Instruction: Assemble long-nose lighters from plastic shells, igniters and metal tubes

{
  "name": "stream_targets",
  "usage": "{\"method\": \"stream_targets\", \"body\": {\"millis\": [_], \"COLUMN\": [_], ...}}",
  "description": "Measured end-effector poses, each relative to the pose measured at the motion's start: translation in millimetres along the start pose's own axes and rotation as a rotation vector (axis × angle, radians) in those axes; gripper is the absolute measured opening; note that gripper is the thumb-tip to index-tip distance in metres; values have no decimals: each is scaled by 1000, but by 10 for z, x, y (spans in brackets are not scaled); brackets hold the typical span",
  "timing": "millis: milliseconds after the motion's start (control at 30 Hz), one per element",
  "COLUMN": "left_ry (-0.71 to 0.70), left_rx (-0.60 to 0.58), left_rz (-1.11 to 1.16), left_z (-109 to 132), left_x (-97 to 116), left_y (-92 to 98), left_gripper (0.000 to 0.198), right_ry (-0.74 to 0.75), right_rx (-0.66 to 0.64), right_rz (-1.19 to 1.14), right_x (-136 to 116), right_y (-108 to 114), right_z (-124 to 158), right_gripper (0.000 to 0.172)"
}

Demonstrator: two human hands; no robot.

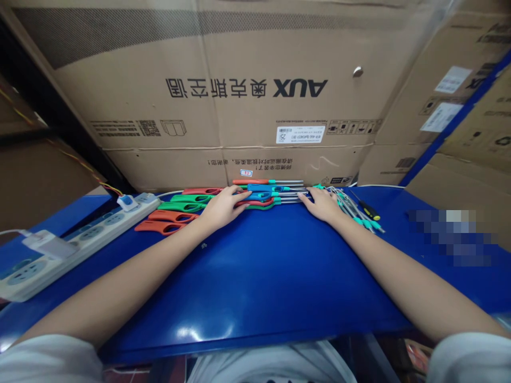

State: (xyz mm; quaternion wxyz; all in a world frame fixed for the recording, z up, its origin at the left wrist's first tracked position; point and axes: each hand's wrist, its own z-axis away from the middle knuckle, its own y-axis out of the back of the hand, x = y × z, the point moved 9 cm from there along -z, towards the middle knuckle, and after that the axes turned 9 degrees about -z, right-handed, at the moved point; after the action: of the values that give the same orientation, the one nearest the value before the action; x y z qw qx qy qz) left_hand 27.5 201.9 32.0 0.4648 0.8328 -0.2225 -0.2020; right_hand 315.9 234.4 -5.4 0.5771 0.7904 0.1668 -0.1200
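Note:
Long-nosed lighters lie side by side in the middle of the blue table: a blue lighter (261, 196), a red one (261, 203) and others, with teal collars and metal tubes pointing right. My left hand (224, 207) rests over their handle ends, fingers stretched out and apart. My right hand (324, 204) lies at the tube tips, fingers spread, partly covering a pile of loose metal tubes (351, 207) with teal ends. Left of my left hand are loose lighter handles: red (202, 191), green (183, 206) and orange (165, 227). What lies beneath my palms is hidden.
A white power strip (90, 234) with plugs runs along the left side. A black-and-yellow screwdriver (369, 210) lies beyond the tubes at right. Large cardboard sheets (247, 122) stand behind the blue table (255, 282). A blurred patch covers something at far right.

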Motion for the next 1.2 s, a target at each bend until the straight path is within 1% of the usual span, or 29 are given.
{"method": "stream_targets", "body": {"millis": [200, 400, 600, 833, 1033, 1200], "left_ry": [8, 71, 90, 72, 34, 24], "left_rx": [12, 11, 7, -10, 32, 15], "left_rz": [7, -25, -41, -103, -146, -107], "left_z": [0, 15, 29, 22, 10, 9], "left_x": [-17, -27, -11, 51, 99, 97], "left_y": [-10, 32, 56, 100, 142, 76], "left_gripper": [39, 40, 38, 42, 41, 45], "right_ry": [64, 88, 153, 243, 250, 201], "right_rx": [-26, 13, 75, 66, 87, 103], "right_rz": [-41, -107, -168, -194, -167, -138], "right_x": [-67, -49, -93, -163, -170, -153], "right_y": [-59, -63, 4, -32, 0, 42], "right_z": [0, -37, -51, -25, -11, -1], "right_gripper": [65, 68, 63, 61, 57, 52]}}
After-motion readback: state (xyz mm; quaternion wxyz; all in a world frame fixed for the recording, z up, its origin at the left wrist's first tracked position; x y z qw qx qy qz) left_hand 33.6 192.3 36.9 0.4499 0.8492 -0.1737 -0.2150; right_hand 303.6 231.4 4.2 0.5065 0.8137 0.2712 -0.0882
